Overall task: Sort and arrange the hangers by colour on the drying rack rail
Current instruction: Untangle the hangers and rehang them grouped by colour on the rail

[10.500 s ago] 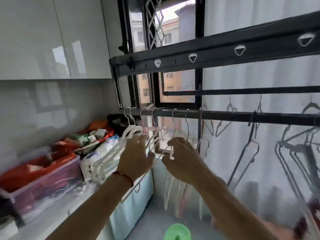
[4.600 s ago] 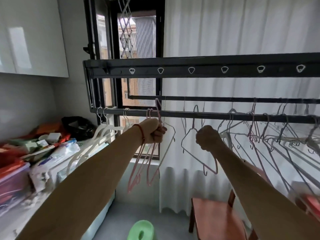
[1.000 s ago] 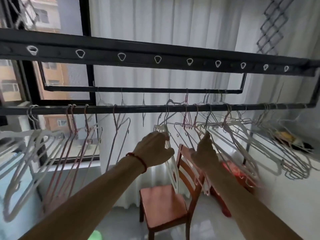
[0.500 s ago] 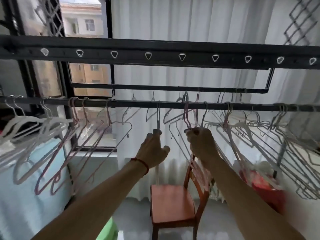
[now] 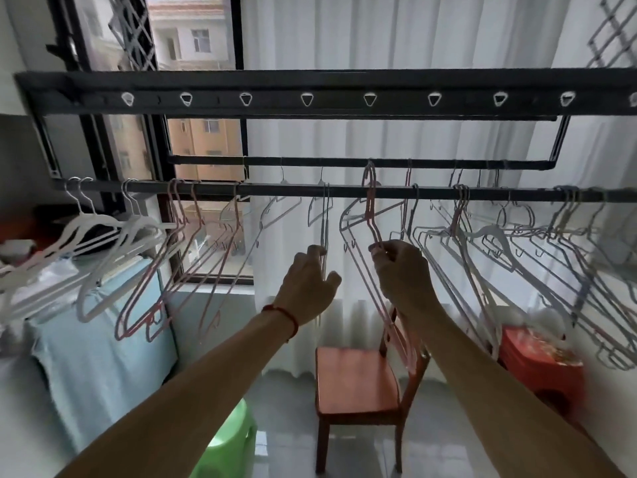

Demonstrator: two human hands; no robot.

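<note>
Two bare hands at a drying rack rail hung with hangers.

Near: left hand [image 5: 307, 283], red cord at wrist, fingers loosely curled round a thin pale hanger [image 5: 324, 215] seen edge-on. Right hand [image 5: 401, 270] pinches the neck of a pink hanger [image 5: 370, 201], hook raised above the rail [image 5: 293, 189], body trailing downward, blurred. Rail runs left to right: white hangers [image 5: 103, 236] far left, pink hangers [image 5: 193, 243] next, grey hangers [image 5: 499, 243] right, tangled, cut off at frame edge. Below: wooden chair [image 5: 355, 381], green stool [image 5: 231, 446]. Behind: white curtain [image 5: 396, 36]. No legible writing.
</note>
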